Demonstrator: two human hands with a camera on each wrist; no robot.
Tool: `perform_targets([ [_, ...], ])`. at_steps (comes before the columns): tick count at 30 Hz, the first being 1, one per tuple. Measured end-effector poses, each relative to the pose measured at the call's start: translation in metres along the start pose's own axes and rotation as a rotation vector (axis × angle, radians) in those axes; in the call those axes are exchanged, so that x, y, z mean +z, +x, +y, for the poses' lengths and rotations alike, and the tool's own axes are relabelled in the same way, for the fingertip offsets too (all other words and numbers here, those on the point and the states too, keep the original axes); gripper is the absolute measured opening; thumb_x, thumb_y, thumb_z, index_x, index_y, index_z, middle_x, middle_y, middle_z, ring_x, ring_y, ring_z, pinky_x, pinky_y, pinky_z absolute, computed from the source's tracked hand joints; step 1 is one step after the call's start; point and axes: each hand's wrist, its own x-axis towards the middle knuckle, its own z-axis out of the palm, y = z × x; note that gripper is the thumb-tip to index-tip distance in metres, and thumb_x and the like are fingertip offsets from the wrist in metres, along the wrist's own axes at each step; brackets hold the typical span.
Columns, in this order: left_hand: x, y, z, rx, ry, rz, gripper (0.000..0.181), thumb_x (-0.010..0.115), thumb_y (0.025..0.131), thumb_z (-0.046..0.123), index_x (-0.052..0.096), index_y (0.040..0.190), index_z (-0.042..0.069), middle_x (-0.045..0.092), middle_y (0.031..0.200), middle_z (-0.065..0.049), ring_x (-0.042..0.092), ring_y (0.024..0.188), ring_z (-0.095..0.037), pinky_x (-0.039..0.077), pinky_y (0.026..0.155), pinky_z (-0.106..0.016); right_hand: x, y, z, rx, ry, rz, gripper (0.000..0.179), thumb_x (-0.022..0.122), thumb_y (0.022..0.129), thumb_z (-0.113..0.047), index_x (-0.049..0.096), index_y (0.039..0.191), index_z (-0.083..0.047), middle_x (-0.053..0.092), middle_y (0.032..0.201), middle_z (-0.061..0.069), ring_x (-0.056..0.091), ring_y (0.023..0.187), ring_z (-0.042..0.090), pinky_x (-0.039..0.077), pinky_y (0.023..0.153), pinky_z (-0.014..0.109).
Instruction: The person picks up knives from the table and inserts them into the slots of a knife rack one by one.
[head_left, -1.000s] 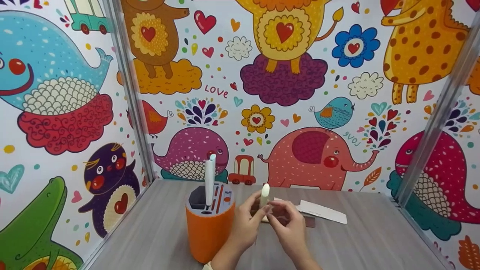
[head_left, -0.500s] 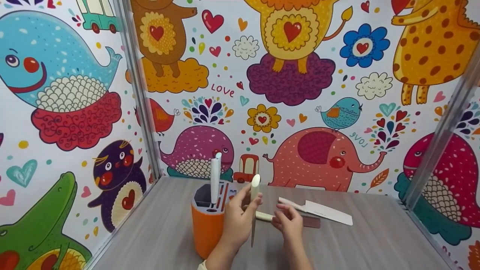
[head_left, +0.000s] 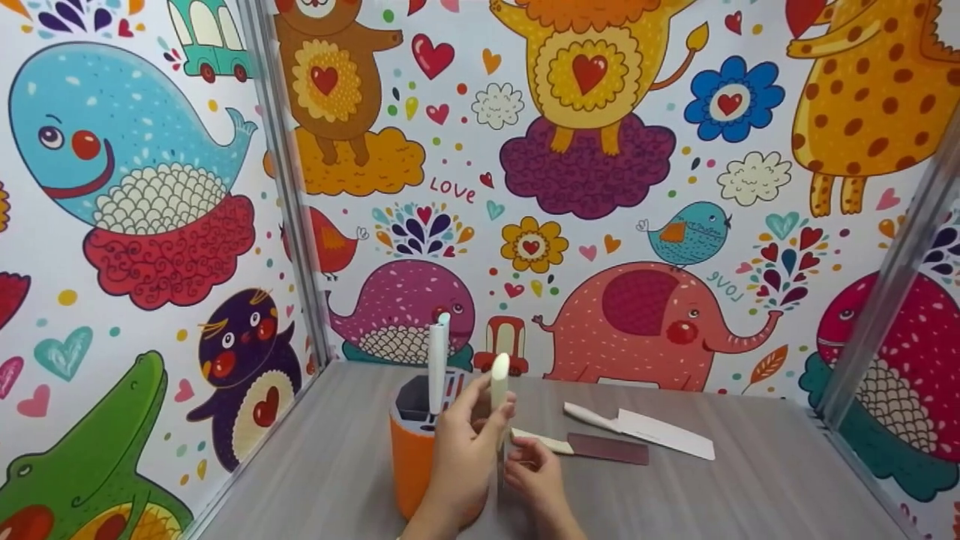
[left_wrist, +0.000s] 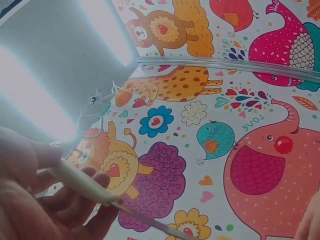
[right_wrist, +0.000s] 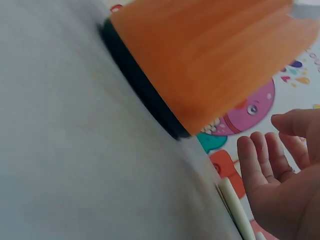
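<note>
My left hand [head_left: 461, 457] grips a knife by its cream handle [head_left: 499, 386], with the thin blade pointing down. In the left wrist view the fingers wrap that handle [left_wrist: 82, 182], and the blade [left_wrist: 152, 222] runs off toward the lower right. Close beside the blade in the head view is my right hand [head_left: 538, 476], fingers loosely bent. The right wrist view shows this hand [right_wrist: 285, 180] with spread, relaxed fingers and nothing held; whether it touches the blade I cannot tell. An orange knife holder [head_left: 409, 469] stands behind my left hand, partly hidden by it.
White handles [head_left: 437, 367] stick up from the holder's slots. On the grey table [head_left: 720, 510] lie a brown-bladed knife [head_left: 607, 448] with a cream handle and a white cleaver [head_left: 664, 433] behind it. Cartoon-printed walls [head_left: 465, 150] enclose the table at the back and sides.
Both hands were together at the knife. The right hand then drew away to the right and is now back low beside the blade. The left hand has shifted slightly left with the knife.
</note>
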Motion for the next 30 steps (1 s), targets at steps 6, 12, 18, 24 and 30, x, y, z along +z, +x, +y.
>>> perform_targets([
  [6,-0.017,-0.009,0.018,0.078,-0.012,0.059,0.047,0.067,0.106,0.024,0.057,0.148,0.005,0.075,0.128,-0.014,0.077,0.115,-0.022,0.058,0.107,-0.04,0.012,-0.003,-0.002,-0.031,0.094,-0.129,0.065,0.073,0.096,-0.01,0.045,0.151,0.011,0.067,0.138,0.016,0.065,0.125,0.023,0.057,0.1,0.03],
  [12,-0.04,-0.03,0.042,0.126,0.023,0.169,0.041,0.064,0.107,0.013,0.058,0.146,0.004,0.075,0.13,-0.013,0.075,0.118,-0.021,0.057,0.106,-0.036,0.025,-0.006,-0.001,0.002,0.048,-0.148,0.07,0.078,0.096,-0.019,0.047,0.156,0.0,0.054,0.156,0.021,0.051,0.144,0.035,0.046,0.12,0.051],
  [18,-0.05,-0.031,0.051,0.26,0.055,0.317,0.037,0.062,0.106,0.003,0.059,0.142,-0.004,0.077,0.124,-0.016,0.076,0.11,-0.014,0.058,0.1,-0.023,0.031,-0.009,0.003,-0.046,0.009,-0.183,0.082,0.085,0.092,-0.022,0.043,0.159,0.0,0.051,0.16,0.022,0.051,0.146,0.036,0.042,0.123,0.057],
  [24,-0.048,-0.001,0.053,0.402,0.057,0.394,0.036,0.064,0.104,0.002,0.058,0.139,-0.005,0.075,0.124,-0.019,0.075,0.115,-0.021,0.056,0.104,-0.023,0.031,-0.006,0.002,-0.061,-0.03,-0.179,0.083,0.086,0.092,-0.025,0.043,0.16,-0.002,0.053,0.159,0.021,0.053,0.144,0.035,0.044,0.121,0.057],
  [30,-0.043,0.028,0.042,0.469,0.11,0.459,0.036,0.066,0.104,0.003,0.058,0.138,-0.004,0.074,0.13,-0.017,0.07,0.121,-0.026,0.055,0.106,-0.025,0.035,-0.008,0.005,-0.044,-0.033,-0.175,0.082,0.086,0.092,-0.025,0.044,0.159,-0.004,0.055,0.158,0.019,0.055,0.143,0.033,0.045,0.121,0.056],
])
